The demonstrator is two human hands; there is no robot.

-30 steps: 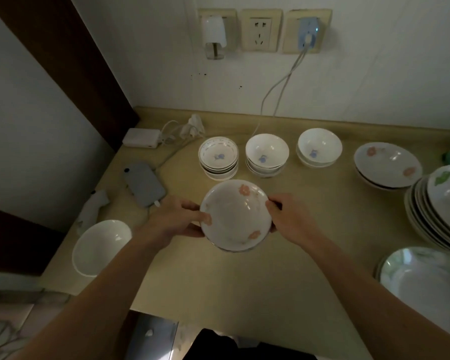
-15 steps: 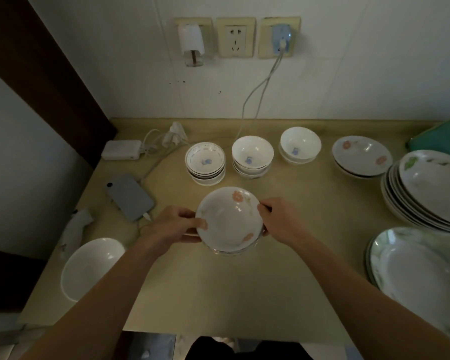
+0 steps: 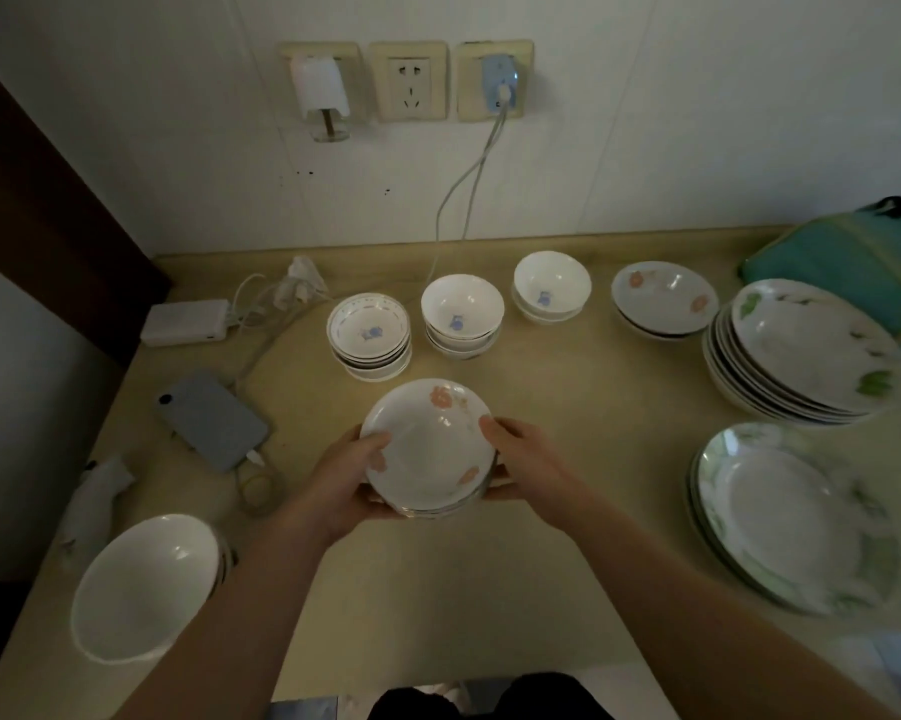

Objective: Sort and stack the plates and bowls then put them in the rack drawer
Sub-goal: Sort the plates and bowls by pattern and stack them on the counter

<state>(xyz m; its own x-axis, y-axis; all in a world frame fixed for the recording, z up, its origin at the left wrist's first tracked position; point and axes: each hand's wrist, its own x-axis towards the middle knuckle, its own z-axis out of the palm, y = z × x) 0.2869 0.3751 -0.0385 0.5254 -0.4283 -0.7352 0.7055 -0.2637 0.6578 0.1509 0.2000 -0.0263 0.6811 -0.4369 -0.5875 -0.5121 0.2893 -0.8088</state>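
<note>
The left hand (image 3: 345,478) and right hand (image 3: 528,462) each curl round opposite rims of a small stack of flowered dishes (image 3: 427,449), thumbs on top, held above the desk (image 3: 567,407) near its middle. Glazed ceramic looks stiff, slippery, breakable and fairly heavy when stacked, so supporting it underneath seems wise. A matching flowered stack (image 3: 664,298) sits at two o'clock.

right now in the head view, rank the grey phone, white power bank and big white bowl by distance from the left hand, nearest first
1. grey phone, left of the left hand
2. big white bowl, near left corner
3. white power bank, far left by the wall
</note>
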